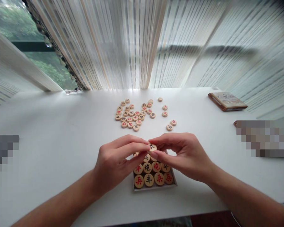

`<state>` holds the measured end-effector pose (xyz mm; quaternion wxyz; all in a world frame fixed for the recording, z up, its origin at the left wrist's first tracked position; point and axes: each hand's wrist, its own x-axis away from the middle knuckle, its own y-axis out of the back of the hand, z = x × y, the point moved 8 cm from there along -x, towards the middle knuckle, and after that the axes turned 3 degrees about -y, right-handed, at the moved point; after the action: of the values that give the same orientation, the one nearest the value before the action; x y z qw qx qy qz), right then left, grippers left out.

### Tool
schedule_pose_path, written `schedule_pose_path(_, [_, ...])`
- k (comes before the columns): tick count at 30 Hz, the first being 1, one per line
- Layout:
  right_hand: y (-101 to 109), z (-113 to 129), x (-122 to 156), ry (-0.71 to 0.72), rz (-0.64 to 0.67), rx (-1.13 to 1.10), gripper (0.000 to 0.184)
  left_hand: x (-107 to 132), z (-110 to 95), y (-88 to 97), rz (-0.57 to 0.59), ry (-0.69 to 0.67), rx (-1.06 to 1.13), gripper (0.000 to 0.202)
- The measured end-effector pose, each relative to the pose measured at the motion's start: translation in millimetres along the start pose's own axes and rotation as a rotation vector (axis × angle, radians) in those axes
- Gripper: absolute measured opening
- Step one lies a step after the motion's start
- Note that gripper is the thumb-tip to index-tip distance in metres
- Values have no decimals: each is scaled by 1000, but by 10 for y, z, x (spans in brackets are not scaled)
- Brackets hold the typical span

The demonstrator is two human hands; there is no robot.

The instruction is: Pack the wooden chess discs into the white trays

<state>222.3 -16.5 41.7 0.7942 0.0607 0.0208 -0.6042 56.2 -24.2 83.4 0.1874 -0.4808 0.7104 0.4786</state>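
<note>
Between my two hands, just above a shallow box (153,188), is a round wooden Chinese chess piece (152,147) with a black character. My right hand (180,153) pinches it between thumb and fingers. The fingertips of my left hand (123,156) close on its left side. Rows of chess pieces with red and black characters lie face up in the box, among them a red-marked piece (139,181) and a black-marked piece (149,180) in the front row. My hands hide part of the box's back rows.
Beyond the box, a loose group of chess pieces (131,113) is spread over the white table (61,142). Two pieces (171,125) lie apart at its right. A flat box (228,101) sits at the back right. Striped curtains (123,44) hang behind the table.
</note>
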Motion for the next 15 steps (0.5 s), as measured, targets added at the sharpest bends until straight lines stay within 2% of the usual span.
schedule_pose_path(2, [9, -3, 2, 28, 18, 60, 33, 15, -53, 0, 14, -97, -37, 20])
schedule_pose_path(4, [9, -14, 1, 23, 48, 99, 31, 40, -64, -14, 41, -133, -62, 19])
schedule_pose_path(9, [-35, 8, -13, 19, 132, 164, 21, 94, -63, -47, 82, -173, -95, 18])
schedule_pose_path(15, [-19, 52, -3, 44, 124, 277, 17, 64, -42, -51, 80, -176, -101, 22])
